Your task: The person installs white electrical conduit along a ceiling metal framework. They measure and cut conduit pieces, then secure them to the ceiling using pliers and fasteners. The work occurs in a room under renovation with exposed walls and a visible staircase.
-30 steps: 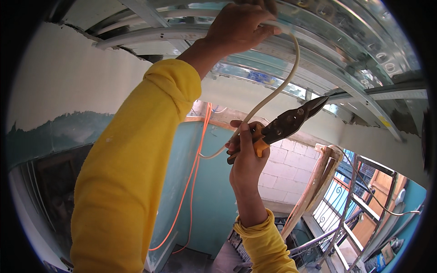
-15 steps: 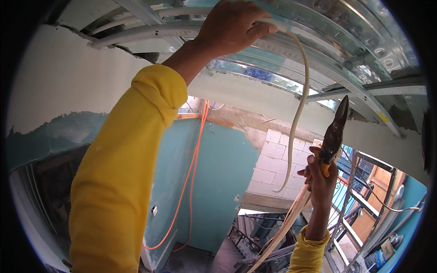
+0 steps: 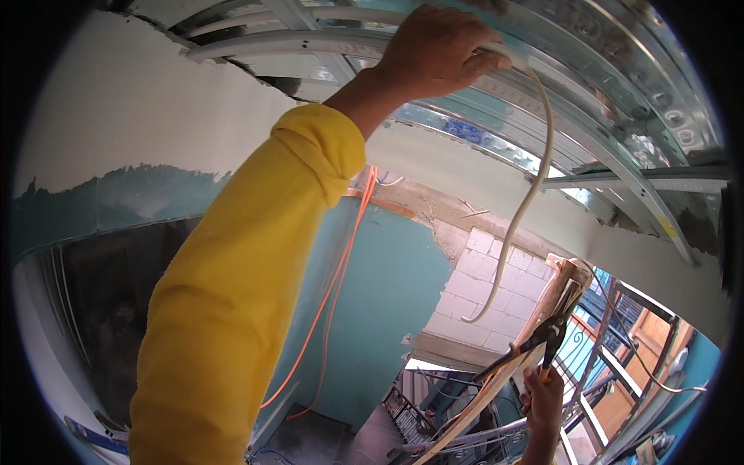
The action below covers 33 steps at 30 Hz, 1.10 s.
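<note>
My left hand (image 3: 443,56) is raised to the ceiling framing, its fingers closed around a white cable (image 3: 514,225). The cable's loose length hangs down in a curve, its end in front of a pale block wall. Lower right, my right hand (image 3: 545,399) grips black snips with orange handles (image 3: 555,329). Their dark head is turned leftward, in front of wooden lengths. Whether the jaws are apart is hard to make out.
Metal ceiling channels (image 3: 620,167) cross overhead. An orange cord (image 3: 346,263) hangs by the teal wall (image 3: 395,287). A wooden post (image 3: 552,291) leans at right, near a metal ladder (image 3: 616,372). Stair railings (image 3: 409,411) lie below.
My right hand has lowered, and the snips have swung from pointing upward to pointing left. My left hand still holds the cable; the view has shifted, so it appears further right.
</note>
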Available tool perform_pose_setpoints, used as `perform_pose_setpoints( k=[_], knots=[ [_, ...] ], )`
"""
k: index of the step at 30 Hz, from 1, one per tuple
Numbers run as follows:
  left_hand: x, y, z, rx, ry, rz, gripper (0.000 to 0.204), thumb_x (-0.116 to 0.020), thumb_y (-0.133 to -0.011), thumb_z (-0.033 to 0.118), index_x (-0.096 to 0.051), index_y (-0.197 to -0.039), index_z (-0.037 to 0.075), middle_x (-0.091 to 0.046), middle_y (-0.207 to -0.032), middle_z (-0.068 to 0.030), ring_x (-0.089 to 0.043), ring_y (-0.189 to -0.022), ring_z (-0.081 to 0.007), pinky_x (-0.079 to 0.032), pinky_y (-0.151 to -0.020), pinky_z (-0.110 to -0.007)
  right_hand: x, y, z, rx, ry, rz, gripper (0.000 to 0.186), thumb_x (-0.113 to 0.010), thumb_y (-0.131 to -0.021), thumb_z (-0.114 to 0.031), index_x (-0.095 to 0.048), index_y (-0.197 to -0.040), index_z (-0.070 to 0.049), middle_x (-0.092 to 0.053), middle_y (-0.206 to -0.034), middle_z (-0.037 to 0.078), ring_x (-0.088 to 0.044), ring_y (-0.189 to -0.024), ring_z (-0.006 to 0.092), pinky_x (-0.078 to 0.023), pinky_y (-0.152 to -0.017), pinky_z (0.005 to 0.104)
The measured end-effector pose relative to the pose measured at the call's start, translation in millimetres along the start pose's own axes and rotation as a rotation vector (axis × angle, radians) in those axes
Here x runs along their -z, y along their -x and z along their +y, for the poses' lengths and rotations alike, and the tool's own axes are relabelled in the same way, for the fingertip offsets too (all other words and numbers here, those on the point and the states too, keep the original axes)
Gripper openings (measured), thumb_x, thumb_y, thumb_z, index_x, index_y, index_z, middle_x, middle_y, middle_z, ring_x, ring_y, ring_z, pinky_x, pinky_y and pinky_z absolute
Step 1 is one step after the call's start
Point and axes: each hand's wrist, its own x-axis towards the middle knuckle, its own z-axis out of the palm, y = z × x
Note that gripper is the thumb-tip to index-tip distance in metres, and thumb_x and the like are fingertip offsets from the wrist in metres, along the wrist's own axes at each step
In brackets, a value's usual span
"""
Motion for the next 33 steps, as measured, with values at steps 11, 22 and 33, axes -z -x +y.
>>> perform_pose_setpoints(
  k=[11, 22, 33],
  knots=[
    [4.0, -1.5, 1.6, -0.019, 0.010, -0.043, 0.029, -0.070, -0.097, 0.034, -0.067, -0.106, 0.007, -0.066, -0.097, -0.0126, -0.064, -0.096, -0.0347, -0.047, -0.086, -0.047, -30.9, 44.3, 96.4, -0.262, -0.747, -0.470, 0.024, -0.049, -0.110, -0.032, -0.065, -0.113, -0.014, -0.062, -0.139, 0.020, -0.060, -0.128, 0.0399, -0.048, -0.106, 0.0613],
    [1.1, 1.2, -1.0, -0.021, -0.005, -0.032, 0.029, -0.070, -0.096, 0.034, -0.067, -0.108, 0.007, -0.066, -0.099, -0.0133, -0.064, -0.096, -0.0352, -0.047, -0.088, -0.048, -25.0, 23.8, 5.6, 0.277, -0.071, -0.285, 0.048, -0.072, -0.091, 0.002, -0.047, -0.132, -0.004, -0.061, -0.112, 0.012, -0.065, -0.098, 0.0189, -0.056, -0.086, 0.0325],
    [-0.4, 5.2, 0.2, -0.042, -0.039, 0.024, 0.025, -0.072, -0.095, 0.030, -0.066, -0.104, 0.007, -0.065, -0.096, -0.0131, -0.063, -0.094, -0.0354, -0.047, -0.086, -0.047, -26.5, -64.1, -245.5, 0.784, 0.523, -0.353, 0.040, -0.073, -0.098, -0.022, -0.061, -0.129, -0.002, -0.065, -0.095, 0.002, -0.059, -0.080, 0.0051, -0.047, -0.068, 0.0230]
  ],
)
